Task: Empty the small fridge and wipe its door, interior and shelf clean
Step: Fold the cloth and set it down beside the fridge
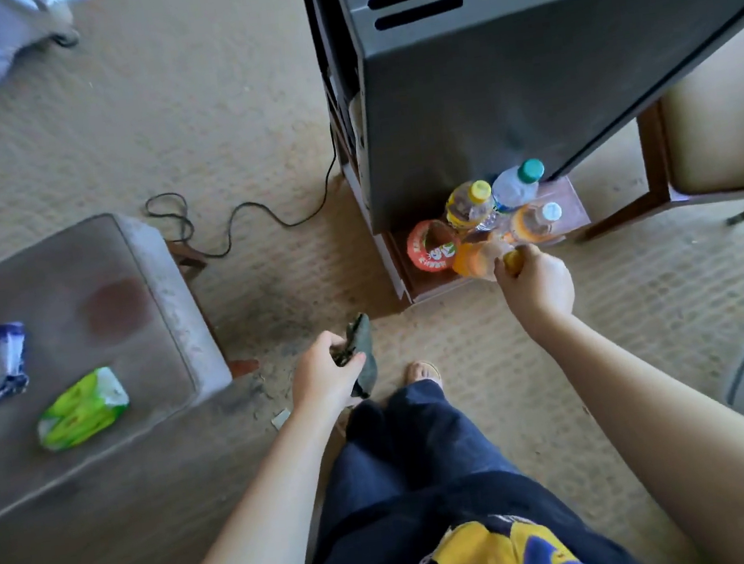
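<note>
While standing over carpet (223,112), gripping orange bottle (475,257) by cap with right hand (536,282), centre right, beside other bottles (513,189) below fridge (546,73) (fills upper right); clutching dark cloth (363,343) in left hand (325,374), lower centre.

4 bottles (515,187), 1 red-lidded tub (430,246), 2 packets (81,409), 1 cloth (361,332).

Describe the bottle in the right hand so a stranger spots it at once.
Below the grey fridge, bottles cluster on a low shelf. The nearest bottle, leaning, holds orange drink; unlike its neighbours, its yellow cap sits in the right hand.
</note>
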{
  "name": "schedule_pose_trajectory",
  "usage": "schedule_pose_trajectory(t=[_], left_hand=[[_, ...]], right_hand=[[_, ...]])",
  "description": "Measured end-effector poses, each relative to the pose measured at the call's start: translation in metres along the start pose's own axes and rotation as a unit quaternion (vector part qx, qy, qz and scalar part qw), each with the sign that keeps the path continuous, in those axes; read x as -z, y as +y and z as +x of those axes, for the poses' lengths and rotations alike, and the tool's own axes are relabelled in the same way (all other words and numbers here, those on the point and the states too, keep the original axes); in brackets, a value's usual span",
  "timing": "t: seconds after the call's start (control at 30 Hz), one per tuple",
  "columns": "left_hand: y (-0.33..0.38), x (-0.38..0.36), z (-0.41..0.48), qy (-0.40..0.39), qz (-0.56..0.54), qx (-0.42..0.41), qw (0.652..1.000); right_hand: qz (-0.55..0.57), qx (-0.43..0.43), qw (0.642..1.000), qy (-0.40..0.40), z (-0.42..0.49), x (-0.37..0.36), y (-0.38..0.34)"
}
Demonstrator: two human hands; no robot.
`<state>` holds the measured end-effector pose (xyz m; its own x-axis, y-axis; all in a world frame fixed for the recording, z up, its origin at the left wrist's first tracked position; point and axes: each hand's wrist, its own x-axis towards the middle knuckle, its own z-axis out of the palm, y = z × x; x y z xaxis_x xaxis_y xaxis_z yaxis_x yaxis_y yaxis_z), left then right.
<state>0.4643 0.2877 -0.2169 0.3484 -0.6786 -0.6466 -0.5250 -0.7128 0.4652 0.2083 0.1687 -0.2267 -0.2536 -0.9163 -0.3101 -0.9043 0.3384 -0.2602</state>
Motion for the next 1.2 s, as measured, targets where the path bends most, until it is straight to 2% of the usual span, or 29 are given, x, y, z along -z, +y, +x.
schedule_pose_trajectory(t=[0.17,0.33,0.43,0.53,0.63,0.7,0.77,0.87,0.93,1.03,1.2], left_hand=[[0.001,-0.007,-0.006,0.027,-0.003,0.009,1.000],[0.001,-0.016,-0.013,0.039,-0.049,0.031,0.998],[0.005,-0.018,-0.022,0.051,-0.079,0.037,0.995],[0.007,-0.010,-0.031,0.076,-0.106,0.032,0.991],[0.000,0.001,-0.033,0.095,-0.136,0.041,0.985],[-0.009,0.012,-0.033,0.101,-0.143,0.041,0.984],[-0.024,0.024,-0.034,0.109,-0.153,0.041,0.981],[-0.058,0.041,-0.036,0.118,-0.174,0.051,0.976],[-0.088,0.056,-0.033,0.120,-0.203,0.054,0.970],[-0.132,0.094,-0.020,0.129,-0.261,0.048,0.956],[-0.221,0.164,0.031,0.201,-0.394,0.145,0.885]], right_hand=[[-0.014,0.027,1.000,-0.006,0.031,0.002,-0.009],[-0.022,0.045,0.999,-0.009,0.051,0.002,-0.008],[-0.023,0.044,0.999,-0.016,0.047,0.007,-0.002],[-0.008,0.039,0.999,0.011,0.024,0.018,-0.005],[0.021,0.119,0.993,0.000,-0.011,0.015,-0.026],[0.048,0.200,0.977,-0.058,-0.032,0.005,-0.051],[0.058,0.246,0.953,-0.170,-0.050,-0.013,-0.082],[0.051,0.242,0.889,-0.385,-0.081,-0.053,-0.131],[0.062,0.215,0.850,-0.476,-0.106,-0.081,-0.166],[0.078,0.196,0.819,-0.534,-0.135,-0.116,-0.226],[0.119,0.183,0.838,-0.500,-0.159,-0.180,-0.338]])
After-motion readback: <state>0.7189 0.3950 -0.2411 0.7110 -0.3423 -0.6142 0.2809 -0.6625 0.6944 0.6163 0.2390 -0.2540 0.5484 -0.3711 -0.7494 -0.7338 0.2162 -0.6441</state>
